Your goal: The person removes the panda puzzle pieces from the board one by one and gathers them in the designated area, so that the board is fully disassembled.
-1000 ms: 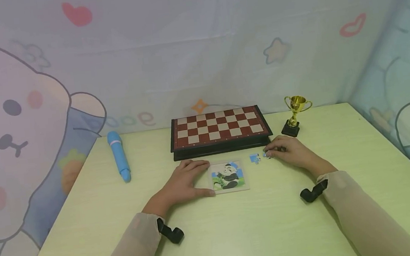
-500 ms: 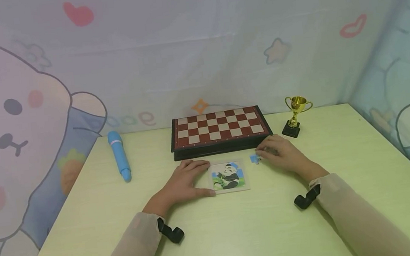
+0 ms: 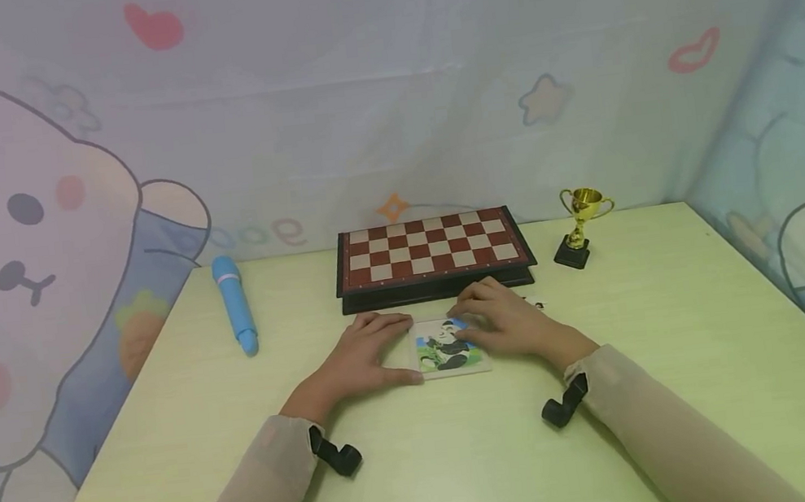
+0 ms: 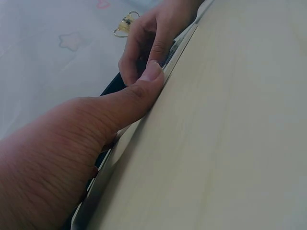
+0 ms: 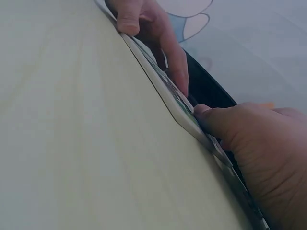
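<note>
A small square panda jigsaw puzzle (image 3: 446,353) in a pale frame lies on the table in front of the chessboard. My left hand (image 3: 357,360) grips its left side, thumb at the near corner and fingers at the far corner. My right hand (image 3: 506,322) is over the puzzle's upper right, thumb and bent fingers pinching a small puzzle piece that the fingers mostly hide. In the right wrist view the right thumb (image 5: 211,115) is right at the puzzle's surface. Another puzzle piece (image 3: 536,301) shows just behind the right hand.
A folding chessboard (image 3: 432,252) with dark sides lies just behind the puzzle. To its right stands a gold trophy cup (image 3: 580,220) on a black base. A blue stick-shaped thing (image 3: 235,305) lies at the left. A printed cloth (image 3: 358,108) hangs behind the table.
My right hand has moved left from the loose pieces to the puzzle's upper right. The loose blue piece no longer shows beside the puzzle. My left hand has stayed in place.
</note>
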Demonstrator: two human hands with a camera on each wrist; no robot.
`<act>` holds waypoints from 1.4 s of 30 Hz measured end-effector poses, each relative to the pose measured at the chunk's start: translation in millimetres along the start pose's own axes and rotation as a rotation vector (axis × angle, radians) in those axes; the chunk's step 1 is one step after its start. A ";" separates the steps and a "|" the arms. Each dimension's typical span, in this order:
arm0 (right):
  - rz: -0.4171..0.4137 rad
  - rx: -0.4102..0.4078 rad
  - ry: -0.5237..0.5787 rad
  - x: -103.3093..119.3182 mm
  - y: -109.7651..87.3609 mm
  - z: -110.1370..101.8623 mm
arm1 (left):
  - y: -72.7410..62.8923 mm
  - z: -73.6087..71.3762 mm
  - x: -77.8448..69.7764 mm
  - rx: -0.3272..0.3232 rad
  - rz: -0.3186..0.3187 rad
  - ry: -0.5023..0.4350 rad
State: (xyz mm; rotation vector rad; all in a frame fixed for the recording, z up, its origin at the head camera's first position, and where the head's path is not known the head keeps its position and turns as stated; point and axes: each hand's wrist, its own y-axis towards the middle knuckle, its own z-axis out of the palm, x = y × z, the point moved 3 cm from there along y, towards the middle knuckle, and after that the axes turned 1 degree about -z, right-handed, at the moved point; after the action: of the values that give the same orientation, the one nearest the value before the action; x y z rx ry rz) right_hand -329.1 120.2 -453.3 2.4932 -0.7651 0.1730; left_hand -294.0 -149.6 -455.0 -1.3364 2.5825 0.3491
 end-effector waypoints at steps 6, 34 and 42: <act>0.032 0.014 0.022 -0.4 2.1 0.1 | 0.3 0.0 -0.6 -0.017 0.007 -0.009; 0.081 0.047 0.031 6.8 4.2 0.3 | -0.2 -1.1 -1.1 -0.007 -0.003 -0.004; 0.154 0.057 0.071 7.1 3.4 -0.4 | -0.4 1.0 0.0 -0.014 -0.004 -0.006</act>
State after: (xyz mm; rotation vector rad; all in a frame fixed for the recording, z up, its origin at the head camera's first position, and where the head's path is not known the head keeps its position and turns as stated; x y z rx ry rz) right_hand -325.1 114.6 -449.5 2.4667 -0.9352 0.3403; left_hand -293.6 -149.4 -456.0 -1.3427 2.5769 0.3714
